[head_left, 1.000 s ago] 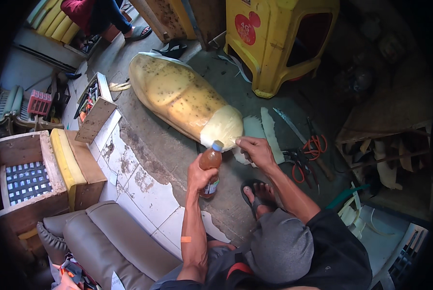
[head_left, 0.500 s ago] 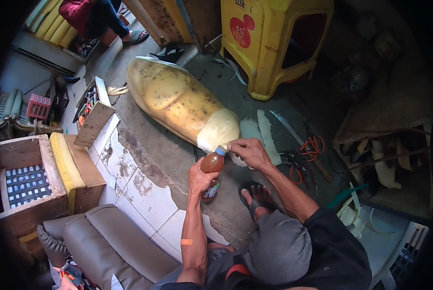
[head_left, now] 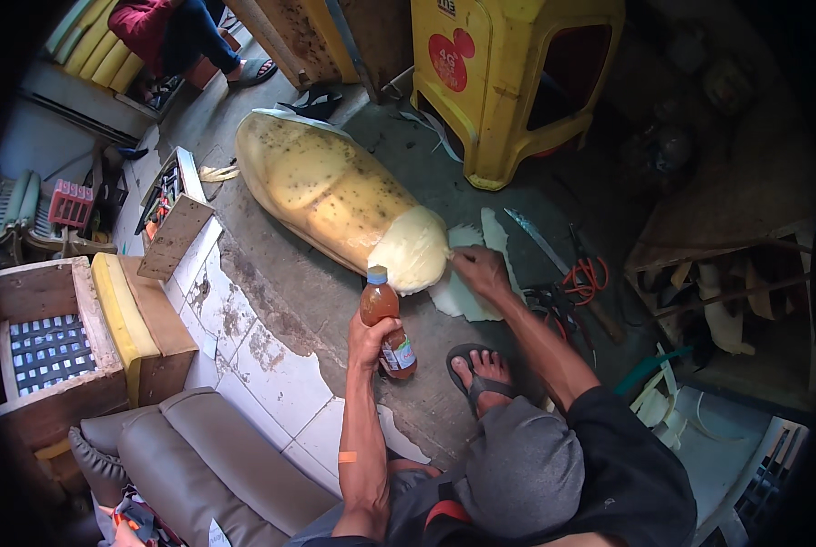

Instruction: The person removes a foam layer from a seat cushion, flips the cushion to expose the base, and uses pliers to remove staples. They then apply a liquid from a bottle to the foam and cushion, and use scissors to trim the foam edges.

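Note:
My left hand (head_left: 368,339) is wrapped round a plastic bottle (head_left: 379,301) of amber liquid with a blue cap, held upright just below a long, speckled yellow foam cushion (head_left: 317,187) lying on the floor. My right hand (head_left: 476,266) is closed in a pinch at the right edge of the cushion's pale cream end (head_left: 406,246); whatever is between its fingertips is too small to make out. Pale sheet scraps (head_left: 463,296) lie under and beside that hand. To their right are a long blade (head_left: 536,237) and orange-handled tools (head_left: 587,278).
A yellow plastic stool (head_left: 508,100) stands behind. A toolbox (head_left: 180,228), wooden crate (head_left: 52,346) and grey padded piece (head_left: 198,456) line the left. A wooden shelf (head_left: 709,237) is at right. Another person's legs and sandal (head_left: 244,73) are at top left.
My right hand has moved from the bottle's cap up and right to the cushion's cream end. My left hand has shifted the bottle slightly left, away from it.

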Tool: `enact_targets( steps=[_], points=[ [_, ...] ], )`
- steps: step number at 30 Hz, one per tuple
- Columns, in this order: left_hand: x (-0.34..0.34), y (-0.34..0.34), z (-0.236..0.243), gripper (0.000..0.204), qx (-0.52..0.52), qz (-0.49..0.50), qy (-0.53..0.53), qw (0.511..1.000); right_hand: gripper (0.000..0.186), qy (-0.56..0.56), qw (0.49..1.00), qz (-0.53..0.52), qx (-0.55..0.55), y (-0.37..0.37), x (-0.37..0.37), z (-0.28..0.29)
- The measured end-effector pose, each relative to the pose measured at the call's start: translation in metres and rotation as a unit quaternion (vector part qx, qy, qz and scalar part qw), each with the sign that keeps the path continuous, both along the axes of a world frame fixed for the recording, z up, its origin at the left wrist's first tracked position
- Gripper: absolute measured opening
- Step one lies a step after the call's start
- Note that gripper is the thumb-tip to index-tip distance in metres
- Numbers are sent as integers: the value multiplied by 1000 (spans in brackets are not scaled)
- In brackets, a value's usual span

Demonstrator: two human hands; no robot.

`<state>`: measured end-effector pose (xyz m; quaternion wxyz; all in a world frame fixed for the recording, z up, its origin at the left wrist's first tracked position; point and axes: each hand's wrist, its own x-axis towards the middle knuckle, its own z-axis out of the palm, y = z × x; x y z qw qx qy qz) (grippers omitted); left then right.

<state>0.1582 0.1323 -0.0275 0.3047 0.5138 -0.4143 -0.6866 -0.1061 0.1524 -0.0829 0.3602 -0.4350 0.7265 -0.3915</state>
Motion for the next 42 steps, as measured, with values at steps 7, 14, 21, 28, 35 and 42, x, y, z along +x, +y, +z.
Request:
enact_targets(
  steps=[7, 14, 21, 28, 35, 42],
  points=[
    [8, -3, 5, 34, 12, -22, -21, 999, 27, 54, 993, 86, -65, 33, 30, 26],
    [10, -1, -5, 39, 4, -51, -61, 997, 37, -44, 998, -33, 32, -11, 0, 15],
    [12, 2, -8, 30, -20, -31, -62, 997, 39, -20, 997, -42, 67, -46, -4, 24],
    [8, 3, -14, 51, -29, -76, -69, 994, 36, 48, 962, 269, -2, 0, 27, 50],
    [67, -21, -9, 51, -91, 41, -100, 990, 40, -72, 982, -127, 122, 115, -29, 36],
    [81, -29, 2, 51, -112, 104, -110, 982, 43, 59, 990, -120, 48, 123, -39, 22]
  ],
)
